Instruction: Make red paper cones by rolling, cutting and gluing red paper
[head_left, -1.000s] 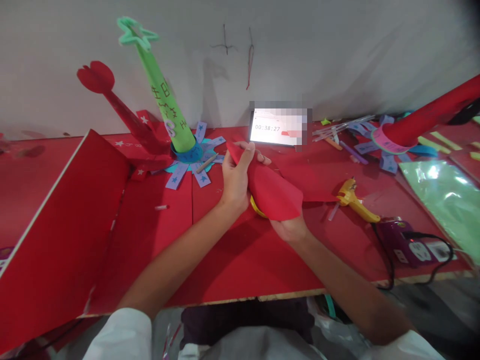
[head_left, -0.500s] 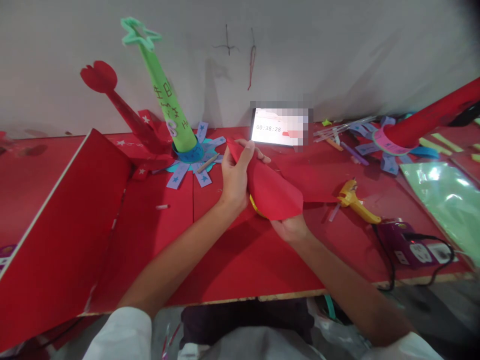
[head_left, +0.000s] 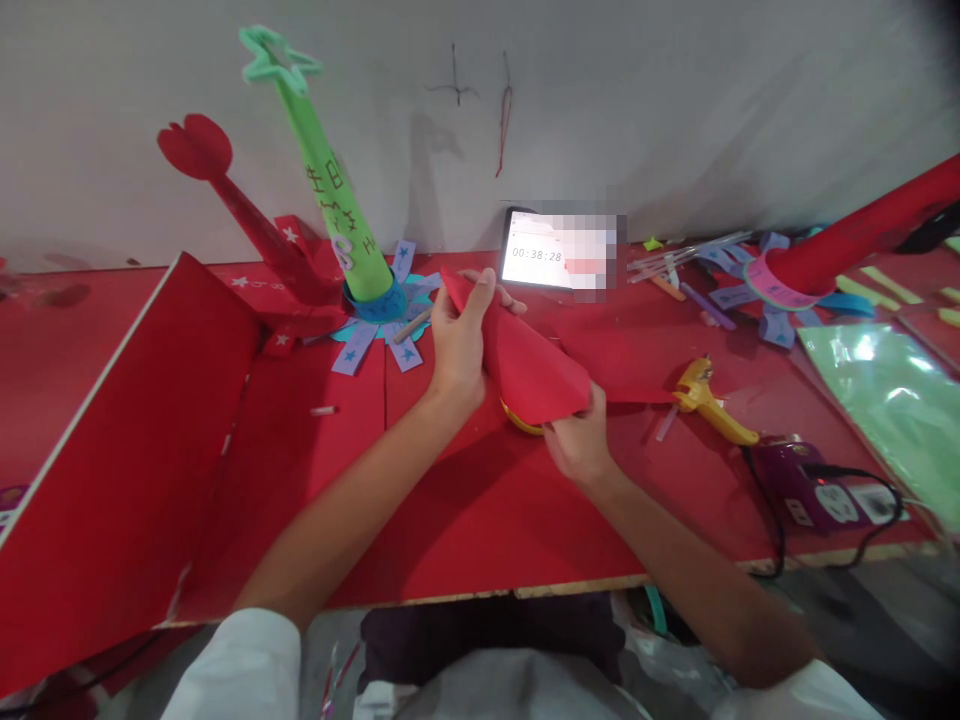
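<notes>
Between my hands is a sheet of red paper [head_left: 536, 370], curled into a loose cone shape. My left hand [head_left: 461, 335] is closed on its narrow upper end, thumb on top. My right hand [head_left: 581, 435] grips the wider lower edge, with the thumb over the paper and the other fingers hidden beneath. Under the paper shows part of a yellow curved object [head_left: 521, 418], its kind unclear. Another flat red sheet [head_left: 622, 360] lies just right of my hands. Beyond it rests a yellow glue gun [head_left: 709, 402].
A green paper tower [head_left: 337, 195] with a star top stands back left, beside a red paper flower [head_left: 196, 148]. A red board [head_left: 135, 450] stands upright at left. A phone [head_left: 544, 252] leans on the wall. A purple box [head_left: 817, 490] with cables sits at right.
My right hand has brought its thumb up over the paper's lower edge. The paper and my left hand have shifted slightly left and up.
</notes>
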